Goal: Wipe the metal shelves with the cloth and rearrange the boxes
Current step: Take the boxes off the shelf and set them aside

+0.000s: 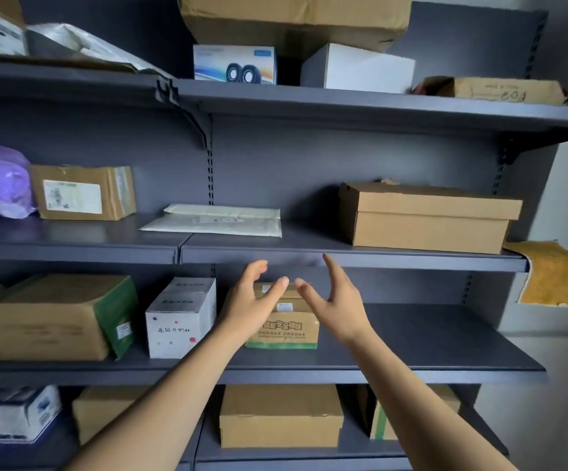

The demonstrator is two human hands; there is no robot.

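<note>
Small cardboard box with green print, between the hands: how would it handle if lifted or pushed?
The small cardboard box looks closed and square-edged, so probably stiff under a two-sided grip. It sits flat on the smooth metal shelf, so a push should slide it, not tip it. Its weight is unclear.

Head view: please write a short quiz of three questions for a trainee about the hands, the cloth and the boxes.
1. True or false: the left hand holds nothing.
2. Where is the yellow cloth? A on the top shelf; B at the right end of the middle shelf; C on the floor.
3. Which box stands just behind the left hand and the right hand?
Key: 1 true; 2 B; 3 the small box with green print.
</note>
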